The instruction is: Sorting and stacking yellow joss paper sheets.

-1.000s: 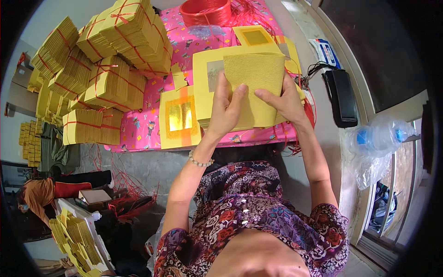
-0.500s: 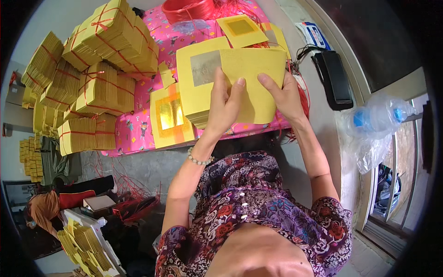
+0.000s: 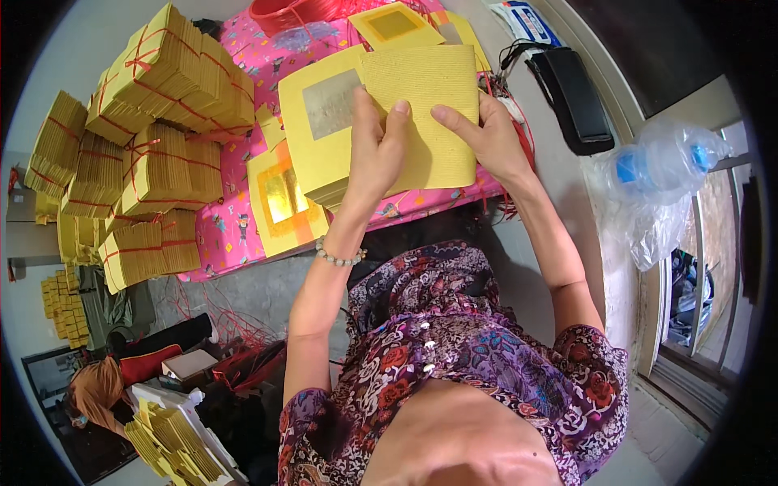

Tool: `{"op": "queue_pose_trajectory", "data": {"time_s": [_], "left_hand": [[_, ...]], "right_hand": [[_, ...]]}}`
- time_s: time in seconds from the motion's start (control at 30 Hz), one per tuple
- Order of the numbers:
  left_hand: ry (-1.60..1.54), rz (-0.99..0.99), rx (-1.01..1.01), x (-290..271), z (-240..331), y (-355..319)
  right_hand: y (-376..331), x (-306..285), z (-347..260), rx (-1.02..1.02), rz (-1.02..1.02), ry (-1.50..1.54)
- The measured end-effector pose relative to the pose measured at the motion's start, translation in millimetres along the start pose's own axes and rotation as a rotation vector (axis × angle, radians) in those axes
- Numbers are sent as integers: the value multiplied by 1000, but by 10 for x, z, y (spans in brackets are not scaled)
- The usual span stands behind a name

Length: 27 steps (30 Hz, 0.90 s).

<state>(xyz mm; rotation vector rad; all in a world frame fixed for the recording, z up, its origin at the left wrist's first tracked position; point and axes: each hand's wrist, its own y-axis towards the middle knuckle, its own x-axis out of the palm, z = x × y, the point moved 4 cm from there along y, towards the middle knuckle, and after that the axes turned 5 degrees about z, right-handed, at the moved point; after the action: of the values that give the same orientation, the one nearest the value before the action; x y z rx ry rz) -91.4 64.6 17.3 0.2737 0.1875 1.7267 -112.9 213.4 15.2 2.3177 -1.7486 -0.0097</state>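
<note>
Both hands grip a sheaf of plain yellow joss paper [image 3: 425, 77] over the table. My left hand [image 3: 377, 146] holds its left side, thumb on top. On the right edge sits my right hand [image 3: 490, 134], thumb on top and fingers curled behind. Partly beneath the sheaf lies a thick stack of joss paper [image 3: 296, 158] with a silver foil square on its top sheet. Left of that stack is a joss sheet with a gold foil square [image 3: 284, 194]. Another foil-square sheet [image 3: 395, 26] lies beyond the sheaf.
Tied joss-paper bundles [image 3: 166, 166] are piled on the left of the pink patterned tablecloth [image 3: 231, 223]. A red ribbon coil [image 3: 296, 10] sits at the back. A black case [image 3: 571, 97] and bottles in clear plastic [image 3: 656, 166] are at right. A person [image 3: 101, 389] bends at lower left.
The view has shifted, so the table and stacks appear further up and left. Both hands keep their grip on the sheaf, whose top now looks flatter and its edges straighter.
</note>
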Motion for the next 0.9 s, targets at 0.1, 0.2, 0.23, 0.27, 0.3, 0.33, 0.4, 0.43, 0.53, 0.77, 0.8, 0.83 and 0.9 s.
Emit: {"op": "queue_pose_trajectory", "data": {"time_s": [0.1,0.2,0.23,0.27,0.3,0.33,0.4,0.43,0.53,0.77,0.8,0.83,0.9], "left_hand": [[32,6,4,47,51,-11],[11,10,-5,49,95,-35],[-18,2,0,42,106,-40],[-21,-3,5,46,106,-40],[-48,4,-8,45,100,-41],[-76,10,-21,45,92,-40],[-72,0,-30,41,80,-52],[-68,-10,-43,45,71,-58],[-89,-50,-75,56,55,-92],[-68,-96,-53,93,23,-146],[-46,-122,-71,91,38,-167],[-25,-149,-91,96,51,-184],[-49,-152,-112,130,87,-210]], "right_hand": [[0,-22,7,6,-3,-7],[-4,-30,40,-7,3,29],[-9,-33,34,-12,2,28],[-16,-54,32,-11,20,17],[-20,-77,31,-9,37,7],[-19,-101,35,-15,40,4],[-30,-151,65,26,51,-71],[-35,-176,50,22,52,-72],[-18,-207,36,74,14,-73],[58,-381,-99,-2,115,-8],[50,-388,-112,24,147,21],[62,-423,-106,24,148,22],[88,-512,-106,-3,119,-9]]}}
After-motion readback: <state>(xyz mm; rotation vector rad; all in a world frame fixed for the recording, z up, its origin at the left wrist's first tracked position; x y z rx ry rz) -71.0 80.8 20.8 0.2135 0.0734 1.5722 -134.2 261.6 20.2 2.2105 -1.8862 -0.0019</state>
